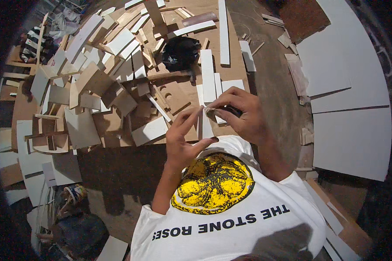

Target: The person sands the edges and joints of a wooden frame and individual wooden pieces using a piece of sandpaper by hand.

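My right hand (244,114) is closed in a pinch around a small, pale, crumpled-looking scrap (209,111); its kind is too small to tell. Facing it, my left hand (184,138) has its thumb stretched away from the fingers. The left fingertips touch or nearly touch the scrap, by the edge of a narrow white board (206,127). That board stretches from beneath the hands toward my shirt. Just beyond the fingers lies a thicker white board (208,76), with a white panel (233,85) beside it, partly hidden by my right hand.
A brown worktable (178,93) carries a large heap of wood offcuts (96,80) on the left. A black plastic bag (178,53) sits past my hands. Large white panels (348,87) stand on the right. At lower left is a dark bucket-like container (80,235).
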{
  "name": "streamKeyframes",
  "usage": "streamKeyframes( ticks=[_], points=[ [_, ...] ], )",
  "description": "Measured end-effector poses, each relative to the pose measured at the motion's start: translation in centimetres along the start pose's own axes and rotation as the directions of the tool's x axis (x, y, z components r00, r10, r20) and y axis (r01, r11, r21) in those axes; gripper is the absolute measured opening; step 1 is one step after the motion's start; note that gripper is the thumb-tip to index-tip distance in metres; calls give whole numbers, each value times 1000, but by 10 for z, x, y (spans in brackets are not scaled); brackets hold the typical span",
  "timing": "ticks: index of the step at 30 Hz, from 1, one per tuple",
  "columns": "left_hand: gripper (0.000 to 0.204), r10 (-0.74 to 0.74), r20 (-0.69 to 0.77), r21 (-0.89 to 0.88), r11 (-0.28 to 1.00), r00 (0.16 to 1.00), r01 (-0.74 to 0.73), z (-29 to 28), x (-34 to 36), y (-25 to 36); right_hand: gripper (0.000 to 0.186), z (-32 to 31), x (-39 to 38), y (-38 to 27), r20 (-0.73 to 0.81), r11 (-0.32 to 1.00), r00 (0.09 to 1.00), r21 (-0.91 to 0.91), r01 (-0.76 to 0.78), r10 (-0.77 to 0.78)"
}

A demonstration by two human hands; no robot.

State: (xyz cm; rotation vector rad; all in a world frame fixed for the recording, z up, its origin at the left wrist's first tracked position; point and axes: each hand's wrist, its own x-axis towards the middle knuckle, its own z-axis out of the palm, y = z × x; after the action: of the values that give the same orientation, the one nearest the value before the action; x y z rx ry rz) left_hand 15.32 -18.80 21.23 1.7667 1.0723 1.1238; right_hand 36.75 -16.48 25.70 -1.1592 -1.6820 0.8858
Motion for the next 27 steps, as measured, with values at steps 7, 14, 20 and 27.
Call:
streamKeyframes(
  ticks=[7,14,20,27],
  points=[
    [80,-10,-151,-53,999,988,2,-5,-21,-10,24,9,-7,-7,156,987,976,-19,158,-153],
    [77,-58,-209,-95,995,976,39,-21,-19,-16,25,31,-1,-5,98,981,976,12,195,-195],
    [76,-21,-47,75,997,999,24,-39,-21,16,25,35,6,-7,56,999,998,43,34,-36],
    [78,46,-160,154,988,986,-21,-55,-15,0,23,48,4,-21,118,989,982,62,138,-144]
  ],
)
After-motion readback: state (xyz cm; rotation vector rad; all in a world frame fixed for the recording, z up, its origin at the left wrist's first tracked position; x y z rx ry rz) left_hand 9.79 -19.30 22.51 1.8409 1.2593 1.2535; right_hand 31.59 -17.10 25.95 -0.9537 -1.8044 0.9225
